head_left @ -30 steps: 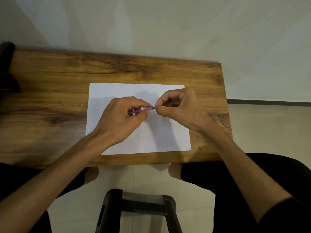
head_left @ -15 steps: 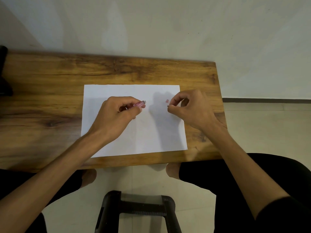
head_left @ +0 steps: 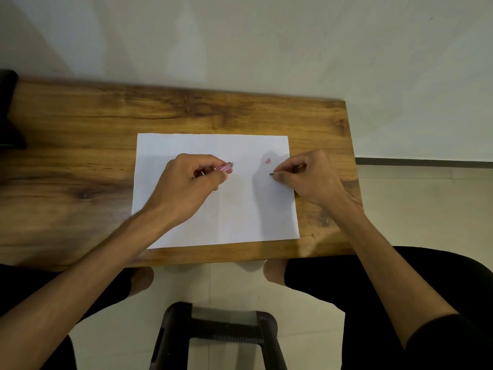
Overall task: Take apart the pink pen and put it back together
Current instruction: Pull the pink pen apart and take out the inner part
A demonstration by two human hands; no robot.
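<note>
right now the left hand (head_left: 186, 182) has its grip closed round the pink pen (head_left: 225, 167) barrel, above the white paper (head_left: 213, 209) on the wooden counter (head_left: 80, 156). the barrel's long axis runs roughly left to right, its open metal end pointing right and slightly away. further right a small pink piece (head_left: 268, 160) lies loose on the paper. beside it the right hand (head_left: 309, 177) pinches a thin dark part (head_left: 271, 174), tip pointing left. likely risk: the loose piece is tiny and could roll or get brushed off the counter by the right hand.
</note>
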